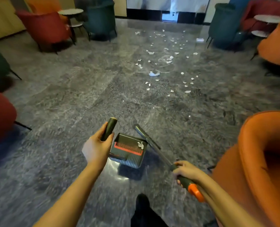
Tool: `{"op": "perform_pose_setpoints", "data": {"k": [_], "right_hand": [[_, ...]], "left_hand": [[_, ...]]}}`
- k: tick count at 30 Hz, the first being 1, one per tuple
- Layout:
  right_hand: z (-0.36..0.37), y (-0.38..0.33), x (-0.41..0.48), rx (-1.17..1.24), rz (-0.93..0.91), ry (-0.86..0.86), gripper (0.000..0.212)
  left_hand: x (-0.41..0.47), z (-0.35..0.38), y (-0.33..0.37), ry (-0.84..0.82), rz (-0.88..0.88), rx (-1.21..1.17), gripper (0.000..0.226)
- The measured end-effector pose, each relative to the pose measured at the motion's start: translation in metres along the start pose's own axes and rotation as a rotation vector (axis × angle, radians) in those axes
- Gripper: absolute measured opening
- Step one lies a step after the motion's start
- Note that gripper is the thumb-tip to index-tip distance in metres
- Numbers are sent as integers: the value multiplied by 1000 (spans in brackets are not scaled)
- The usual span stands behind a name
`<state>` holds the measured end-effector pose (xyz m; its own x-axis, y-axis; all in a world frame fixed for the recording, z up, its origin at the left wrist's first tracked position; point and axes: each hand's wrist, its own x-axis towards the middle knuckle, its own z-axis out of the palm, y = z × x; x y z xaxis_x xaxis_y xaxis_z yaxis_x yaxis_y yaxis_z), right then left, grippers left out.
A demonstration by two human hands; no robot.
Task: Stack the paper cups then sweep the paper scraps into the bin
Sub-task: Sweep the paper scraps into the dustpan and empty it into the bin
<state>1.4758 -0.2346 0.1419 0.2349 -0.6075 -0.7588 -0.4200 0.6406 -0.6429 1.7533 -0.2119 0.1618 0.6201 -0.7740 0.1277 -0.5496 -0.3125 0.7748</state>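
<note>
left grip holds dustpan, scraps well ahead.

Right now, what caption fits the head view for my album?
Left hand holds the dustpan, right hand the broom, scraps scattered on the floor ahead.

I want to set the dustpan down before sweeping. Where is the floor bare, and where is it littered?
Bare floor lies ahead and left of the dustpan, bordered by the red chair and the nearest paper scraps. Crowded: scraps litter the centre-right stretch up to the far teal chair and orange chair.
</note>
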Motion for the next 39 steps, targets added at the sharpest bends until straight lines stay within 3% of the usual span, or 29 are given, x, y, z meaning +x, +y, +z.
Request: {"op": "perform_pose_setpoints", "data": {"k": [6,12,19,22,28,39], "right_hand": [[-41,-170,124,35,5,47,29],[-80,-311,265,54,48,74,20],[-112,-456,425,180,112,163,37],[-138,-517,480,242,120,191,31],[-197,-612,587,309,157,241,16],[-292,-762,729,416,251,310,14]], "left_hand": [[212,66,49,-49,62,58,43],[412,151,66,-81,128,63,43],[634,253,88,-198,237,77,46],[724,296,104,-292,261,126,45],[869,386,129,-359,296,181,46],[1063,516,178,-509,311,295,49]]}}
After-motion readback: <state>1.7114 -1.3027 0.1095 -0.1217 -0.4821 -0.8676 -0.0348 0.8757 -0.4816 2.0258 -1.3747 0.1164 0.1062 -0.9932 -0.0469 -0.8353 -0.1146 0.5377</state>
